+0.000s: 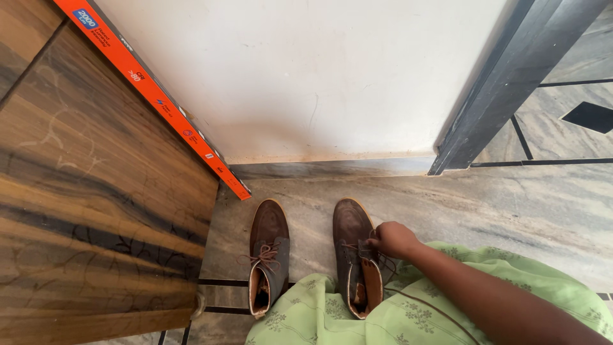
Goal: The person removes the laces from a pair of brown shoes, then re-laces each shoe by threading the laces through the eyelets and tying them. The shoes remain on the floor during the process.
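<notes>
Here the right hand (393, 239) pinches the laces of the right boot (356, 255) on the marble floor (511, 204), toe toward 12 o'clock, its mate, the left boot (268, 255), at 9 o'clock; left hand unseen.

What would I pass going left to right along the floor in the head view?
Dark-streaked wooden panel → left brown lace-up boot → right brown lace-up boot → right hand at its laces → green floral garment.
</notes>
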